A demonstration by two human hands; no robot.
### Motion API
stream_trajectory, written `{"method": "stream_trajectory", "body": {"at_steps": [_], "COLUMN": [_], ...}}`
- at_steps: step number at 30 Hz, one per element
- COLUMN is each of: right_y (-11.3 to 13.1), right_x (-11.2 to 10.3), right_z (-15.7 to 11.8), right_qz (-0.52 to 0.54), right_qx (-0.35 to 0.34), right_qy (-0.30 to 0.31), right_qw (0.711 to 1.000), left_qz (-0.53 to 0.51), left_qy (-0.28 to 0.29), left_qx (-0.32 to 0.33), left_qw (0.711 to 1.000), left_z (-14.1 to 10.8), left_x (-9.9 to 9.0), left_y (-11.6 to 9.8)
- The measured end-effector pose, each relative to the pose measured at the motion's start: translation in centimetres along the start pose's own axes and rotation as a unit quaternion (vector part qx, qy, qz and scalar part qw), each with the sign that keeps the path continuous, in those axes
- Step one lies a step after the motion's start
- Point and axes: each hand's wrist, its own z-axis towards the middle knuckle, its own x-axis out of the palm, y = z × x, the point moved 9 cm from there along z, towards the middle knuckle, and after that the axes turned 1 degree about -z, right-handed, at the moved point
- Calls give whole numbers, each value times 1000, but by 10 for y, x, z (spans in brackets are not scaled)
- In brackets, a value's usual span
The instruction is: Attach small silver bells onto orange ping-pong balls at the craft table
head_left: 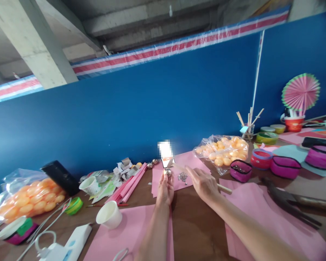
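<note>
My left hand (165,192) has its fingers closed around a small shiny silver ball (167,172), held up over the pink paper. In my right hand (205,185) is a pale wooden stick (225,189); its back end sticks out behind the palm, and its front end points toward the ball. Whether the tip touches the ball I cannot tell. A little heap of small silver pieces (183,177) lies on a pink sheet (189,163) between the hands. Just beyond the ball stands a bright, blurred-out object (165,150). More silver balls (152,164) sit to its left.
Bags of orange balls (35,197) lie left and right. A white cup (109,214) and a power strip (77,241) are at front left. At right are a hammer (290,199), purple pouches (241,170) and a stick jar (248,130). A blue partition (141,108) stands behind.
</note>
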Motion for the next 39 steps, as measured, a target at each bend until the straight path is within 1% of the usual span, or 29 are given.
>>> {"method": "stream_trajectory", "body": {"at_steps": [5, 10, 15, 17, 21, 24, 26, 29, 33, 39], "right_y": [2, -8, -1, -2, -11, -14, -15, -14, -13, -7], "right_x": [2, 0, 6, 6, 5, 5, 6, 8, 8, 13], "right_z": [0, 0, 0, 0, 0, 0, 0, 0, 0, -1], "right_qz": [-5, 4, 6, 6, 9, 12, 12, 14, 24, 24], "right_qx": [-16, 19, -1, 4, 28, 32, 34, 35, 36, 14], "right_qy": [5, -11, 24, 25, 16, 19, 22, 24, 25, 57], "right_qw": [1000, 1000, 1000, 1000, 999, 999, 999, 999, 999, 998], "left_qz": [4, 10, 13, 20, 27, 23, 28, 36, 23, 25], "left_qy": [3, -36, -29, -21, -1, -8, -17, -21, -28, -30], "left_qx": [-5, -21, -40, -44, -19, -8, -12, -21, -12, -4], "left_qw": [1000, 999, 999, 999, 999, 1000, 999, 999, 999, 999], "left_z": [2, 3, 0, -1, 0, 2, 2, 2, 4, 5], "left_x": [-3, -13, -10, -8, -6, -9, -13, -14, -15, -16], "left_y": [1, 5, 8, 8, 4, 2, 3, 5, 4, 1]}}
